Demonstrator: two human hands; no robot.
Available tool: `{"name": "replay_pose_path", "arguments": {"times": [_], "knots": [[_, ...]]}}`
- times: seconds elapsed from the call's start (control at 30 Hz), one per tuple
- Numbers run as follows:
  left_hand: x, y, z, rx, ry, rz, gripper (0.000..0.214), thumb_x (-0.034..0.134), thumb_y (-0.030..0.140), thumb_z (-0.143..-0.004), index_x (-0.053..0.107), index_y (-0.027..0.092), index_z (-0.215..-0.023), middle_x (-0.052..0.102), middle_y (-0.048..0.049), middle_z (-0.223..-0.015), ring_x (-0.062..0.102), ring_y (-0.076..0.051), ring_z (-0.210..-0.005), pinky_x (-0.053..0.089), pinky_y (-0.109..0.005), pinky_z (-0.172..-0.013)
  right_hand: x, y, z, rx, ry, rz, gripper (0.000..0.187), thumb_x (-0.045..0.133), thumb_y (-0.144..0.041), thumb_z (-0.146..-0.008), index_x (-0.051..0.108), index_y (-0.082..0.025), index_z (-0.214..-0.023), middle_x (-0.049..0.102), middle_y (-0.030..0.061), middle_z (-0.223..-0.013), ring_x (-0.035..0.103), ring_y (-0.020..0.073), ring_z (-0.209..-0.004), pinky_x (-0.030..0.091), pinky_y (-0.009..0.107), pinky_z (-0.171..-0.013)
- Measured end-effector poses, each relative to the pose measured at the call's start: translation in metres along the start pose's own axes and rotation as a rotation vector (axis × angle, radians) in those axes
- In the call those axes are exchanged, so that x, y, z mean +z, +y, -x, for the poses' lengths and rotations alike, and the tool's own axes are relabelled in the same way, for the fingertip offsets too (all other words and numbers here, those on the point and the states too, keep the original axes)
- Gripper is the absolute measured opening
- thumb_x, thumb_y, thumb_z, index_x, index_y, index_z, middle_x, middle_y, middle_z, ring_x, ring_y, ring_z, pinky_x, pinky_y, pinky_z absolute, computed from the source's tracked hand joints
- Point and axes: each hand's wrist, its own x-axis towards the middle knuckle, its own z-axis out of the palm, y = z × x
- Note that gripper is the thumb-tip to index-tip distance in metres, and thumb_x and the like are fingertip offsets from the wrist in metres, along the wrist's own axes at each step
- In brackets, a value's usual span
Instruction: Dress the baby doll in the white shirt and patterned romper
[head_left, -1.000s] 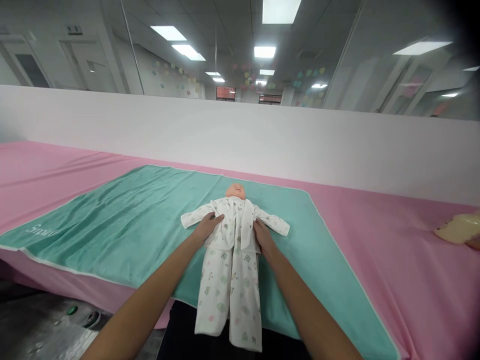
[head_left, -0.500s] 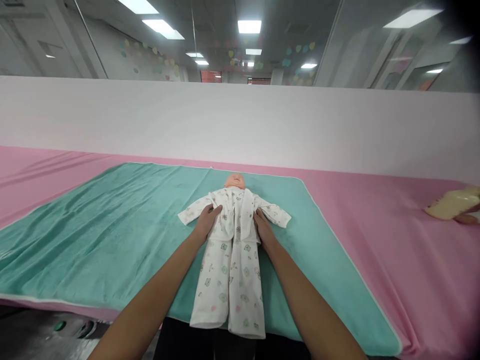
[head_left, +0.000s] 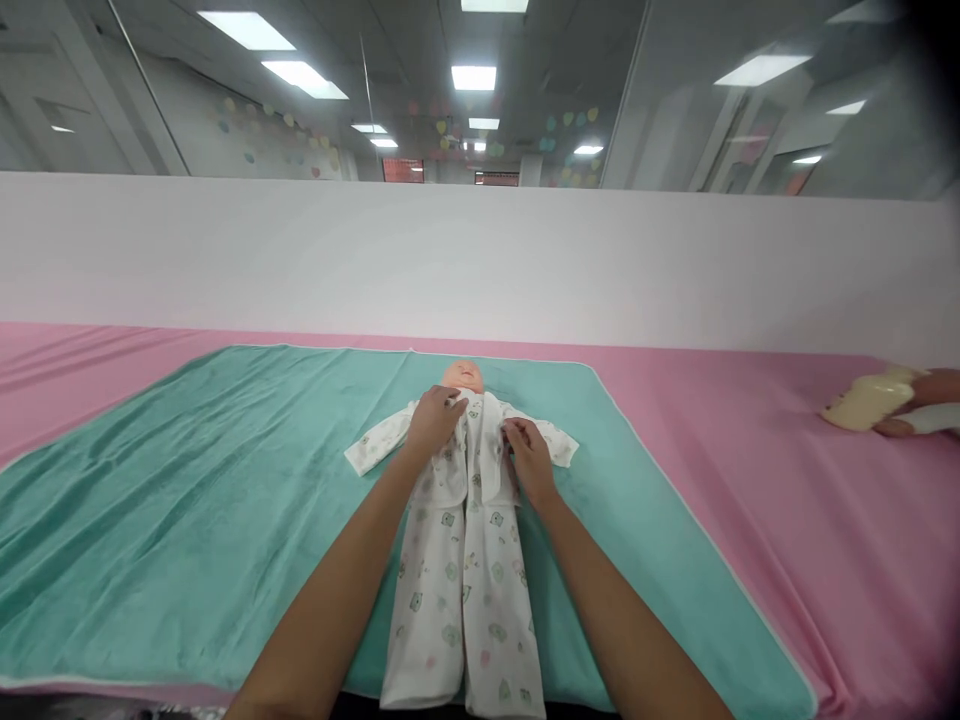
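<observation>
A baby doll [head_left: 463,375] lies face up on a teal blanket [head_left: 210,480], dressed in a white printed sleepsuit [head_left: 461,570]. My left hand [head_left: 435,420] rests on the doll's upper chest near the collar, fingers curled on the fabric. My right hand [head_left: 525,455] sits on the right side of the chest, fingers bent and pinching the edge of the open front flap. The suit's legs hang toward the table's near edge.
A pink cloth [head_left: 787,520] covers the long table, with a white partition wall [head_left: 480,260] behind it. At the far right another person's hand [head_left: 926,400] holds a cream-coloured object [head_left: 862,400].
Both my hands have moved up from the doll's sides onto its chest, the left toward the collar, the right onto the front flap. The view has shifted closer and lower.
</observation>
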Motion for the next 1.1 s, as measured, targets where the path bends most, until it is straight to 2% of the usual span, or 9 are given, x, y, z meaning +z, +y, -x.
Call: {"name": "replay_pose_path", "arguments": {"times": [0.1, 0.2, 0.3, 0.43, 0.5, 0.57, 0.67, 0.87, 1.1], "knots": [[0.001, 0.0, -0.019, -0.099, -0.036, -0.054, 0.038, 0.05, 0.037, -0.078, 0.057, 0.012, -0.106, 0.054, -0.0105, -0.106, 0.053, -0.018, -0.088, 0.038, -0.027, -0.08, 0.01, -0.003, -0.022, 0.084, 0.009, 0.202, 0.043, 0.046, -0.056, -0.076, 0.055, -0.017, -0.093, 0.059, 0.0043, -0.083, 0.053, 0.0163, -0.074, 0.039, 0.026, -0.065], [-0.003, -0.004, -0.03, -0.153, -0.132, -0.084, 0.029, 0.049, 0.032, -0.077, 0.061, 0.013, -0.097, 0.059, -0.0082, -0.095, 0.054, -0.018, -0.087, 0.038, -0.026, -0.075, 0.017, 0.0, -0.052, 0.184, -0.035, 0.349, 0.042, 0.051, -0.056, -0.069, 0.056, -0.016, -0.084, 0.059, 0.005, -0.082, 0.052, 0.0174, -0.074, 0.036, 0.026, -0.063], [-0.008, -0.012, -0.033, -0.163, -0.194, -0.072, 0.023, 0.054, 0.031, -0.074, 0.062, 0.015, -0.087, 0.062, -0.0052, -0.088, 0.054, -0.017, -0.081, 0.037, -0.024, -0.069, 0.018, 0.003, -0.074, 0.184, -0.096, 0.36, 0.034, 0.059, -0.049, -0.062, 0.054, -0.016, -0.071, 0.056, 0.0024, -0.07, 0.049, 0.0151, -0.065, 0.033, 0.025, -0.057], [-0.011, -0.02, -0.035, -0.158, -0.215, -0.023, 0.02, 0.058, 0.035, -0.071, 0.059, 0.015, -0.077, 0.061, -0.0031, -0.078, 0.053, -0.015, -0.072, 0.035, -0.023, -0.06, 0.017, -0.003, -0.086, 0.153, -0.073, 0.335, 0.027, 0.058, -0.041, -0.061, 0.045, -0.018, -0.057, 0.042, -0.0028, -0.055, 0.036, 0.0102, -0.052, 0.026, 0.023, -0.049], [-0.011, -0.019, -0.036, -0.168, -0.179, 0.033, 0.019, 0.059, 0.034, -0.069, 0.058, 0.015, -0.074, 0.059, -0.0023, -0.072, 0.051, -0.013, -0.066, 0.034, -0.022, -0.057, 0.021, -0.01, -0.087, 0.125, -0.071, 0.271, 0.028, 0.055, -0.043, -0.064, 0.044, -0.018, -0.06, 0.04, -0.0033, -0.056, 0.034, 0.0095, -0.052, 0.026, 0.023, -0.048], [-0.01, -0.015, -0.036, -0.201, -0.139, 0.167, 0.02, 0.058, 0.034, -0.07, 0.058, 0.015, -0.075, 0.057, -0.0012, -0.067, 0.049, -0.011, -0.06, 0.034, -0.021, -0.054, 0.03, -0.016, -0.085, 0.123, -0.117, 0.083, 0.029, 0.055, -0.046, -0.065, 0.047, -0.018, -0.066, 0.043, -0.0033, -0.058, 0.037, 0.0095, -0.053, 0.03, 0.022, -0.05], [-0.007, -0.009, -0.035, -0.252, -0.132, 0.413, 0.025, 0.058, 0.037, -0.07, 0.06, 0.014, -0.08, 0.053, 0.0003, -0.059, 0.046, -0.009, -0.052, 0.035, -0.02, -0.05, 0.044, -0.018, -0.082, 0.198, -0.131, -0.203, 0.031, 0.062, -0.045, -0.06, 0.05, -0.017, -0.069, 0.047, -0.0028, -0.06, 0.041, 0.0098, -0.055, 0.035, 0.022, -0.053], [0.001, -0.01, -0.031, -0.308, -0.195, 0.545, 0.024, 0.06, 0.033, -0.068, 0.065, 0.011, -0.076, 0.051, 0.0014, -0.056, 0.041, -0.007, -0.048, 0.033, -0.019, -0.047, 0.049, -0.005, -0.083, 0.287, -0.15, -0.253, 0.032, 0.064, -0.043, -0.058, 0.061, -0.016, -0.073, 0.059, 0.0011, -0.066, 0.051, 0.0137, -0.06, 0.04, 0.026, -0.059], [0.002, -0.009, -0.029, -0.359, -0.144, 0.644, 0.022, 0.062, 0.032, -0.067, 0.064, 0.012, -0.077, 0.051, 0.0019, -0.056, 0.042, -0.006, -0.049, 0.033, -0.019, -0.048, 0.049, -0.004, -0.084, 0.262, -0.16, -0.269, 0.027, 0.066, -0.039, -0.057, 0.063, -0.017, -0.071, 0.06, 0.0001, -0.067, 0.051, 0.0141, -0.064, 0.041, 0.026, -0.062]]}}
